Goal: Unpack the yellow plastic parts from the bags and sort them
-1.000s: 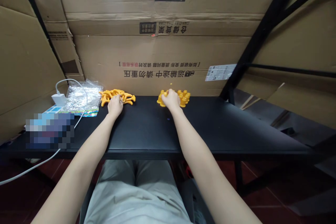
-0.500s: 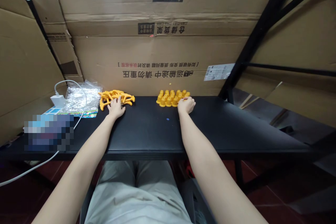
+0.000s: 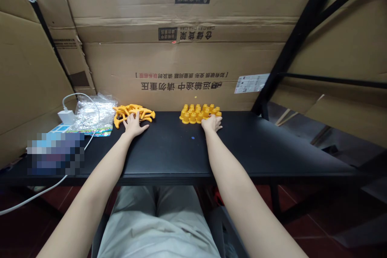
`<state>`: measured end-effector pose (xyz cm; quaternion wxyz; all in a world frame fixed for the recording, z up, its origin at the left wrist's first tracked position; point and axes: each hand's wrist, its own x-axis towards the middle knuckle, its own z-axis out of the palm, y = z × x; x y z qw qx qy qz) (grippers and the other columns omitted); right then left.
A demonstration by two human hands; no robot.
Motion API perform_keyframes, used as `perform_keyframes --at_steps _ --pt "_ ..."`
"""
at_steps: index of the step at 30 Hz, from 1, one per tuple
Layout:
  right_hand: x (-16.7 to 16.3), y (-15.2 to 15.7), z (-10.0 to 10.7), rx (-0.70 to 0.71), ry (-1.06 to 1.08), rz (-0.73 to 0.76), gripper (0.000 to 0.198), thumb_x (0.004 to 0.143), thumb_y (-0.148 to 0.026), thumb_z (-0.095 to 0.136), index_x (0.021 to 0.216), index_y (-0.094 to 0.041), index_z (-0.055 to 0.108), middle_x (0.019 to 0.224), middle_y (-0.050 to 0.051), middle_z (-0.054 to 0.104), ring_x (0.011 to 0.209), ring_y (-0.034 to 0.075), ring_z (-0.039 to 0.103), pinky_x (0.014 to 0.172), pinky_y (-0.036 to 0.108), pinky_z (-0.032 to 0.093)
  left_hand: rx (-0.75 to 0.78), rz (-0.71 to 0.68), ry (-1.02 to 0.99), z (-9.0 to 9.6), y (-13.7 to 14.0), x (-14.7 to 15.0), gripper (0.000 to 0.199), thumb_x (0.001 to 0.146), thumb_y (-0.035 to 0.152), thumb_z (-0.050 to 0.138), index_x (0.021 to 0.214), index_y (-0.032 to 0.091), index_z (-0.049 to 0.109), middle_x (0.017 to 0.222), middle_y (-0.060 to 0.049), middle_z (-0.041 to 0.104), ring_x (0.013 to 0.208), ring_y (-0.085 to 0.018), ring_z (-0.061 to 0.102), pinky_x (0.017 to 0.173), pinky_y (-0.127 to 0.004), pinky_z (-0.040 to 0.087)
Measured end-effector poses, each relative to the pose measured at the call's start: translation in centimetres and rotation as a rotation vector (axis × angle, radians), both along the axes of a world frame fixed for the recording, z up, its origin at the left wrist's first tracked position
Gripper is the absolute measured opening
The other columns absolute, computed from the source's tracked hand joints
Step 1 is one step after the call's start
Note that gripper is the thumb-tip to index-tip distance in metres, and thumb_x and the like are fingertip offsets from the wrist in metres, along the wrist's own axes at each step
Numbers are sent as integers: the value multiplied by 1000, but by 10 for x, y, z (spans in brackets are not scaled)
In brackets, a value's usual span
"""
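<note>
My left hand (image 3: 133, 124) rests with spread fingers on the near edge of a pile of yellow curved plastic pieces (image 3: 121, 117) with forked ends. Its thumb points out to the right over the black tabletop. Several yellow plastic cup-shaped pieces (image 3: 192, 117), narrow end up, stand close together in rows farther right. At the front right corner of this group is my right hand (image 3: 212, 122), its fingers loosely apart and touching or nearly touching the cups. Part of the front row is hidden behind it.
Clear plastic bags (image 3: 93, 113), a white charger (image 3: 67, 117) with its cable, and a blurred-out item (image 3: 56, 153) lie on the left of the black table (image 3: 169, 157). Cardboard (image 3: 181, 56) walls the back. A black metal post (image 3: 279, 64) stands at the right.
My right hand has moved slightly left, and its curled fingers have loosened. More cups show at the group's right end. My left thumb has stretched farther out to the right.
</note>
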<state>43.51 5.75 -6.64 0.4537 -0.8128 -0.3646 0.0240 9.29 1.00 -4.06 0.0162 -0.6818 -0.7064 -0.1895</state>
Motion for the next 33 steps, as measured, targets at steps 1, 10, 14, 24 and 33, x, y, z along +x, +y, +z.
perform_keyframes --at_steps 1,10,14,24,33 --pt "0 0 0 -5 -3 -5 30 67 -15 62 97 -19 57 118 11 46 112 28 48 105 53 26 -14 0 0 0 0 0 89 76 59 55 150 23 20 154 -18 25 142 -37 21 112 -59 20" --pt "6 -4 5 -67 -11 -32 28 71 -13 62 97 -19 54 123 12 46 119 29 43 103 54 26 -79 -33 24 -2 4 0 83 83 50 49 152 17 16 160 -15 6 148 -31 6 115 -57 14" --pt "7 -5 7 -105 -2 -36 31 74 -9 57 103 -19 53 121 12 49 121 28 42 104 52 26 -88 -25 29 -2 4 1 83 84 49 48 152 16 15 160 -15 6 147 -33 7 115 -58 15" --pt "8 -11 11 73 6 -55 29 78 -12 45 105 -17 57 119 14 50 113 29 48 97 43 33 -106 -59 32 -2 5 2 80 86 47 45 153 20 10 161 -10 0 148 -30 0 114 -61 11" --pt "6 -9 14 128 -27 -15 43 75 -14 49 117 -17 53 120 15 56 116 29 49 99 45 33 8 -37 15 -2 4 2 68 86 41 47 148 21 28 160 -13 15 147 -30 10 115 -59 13"
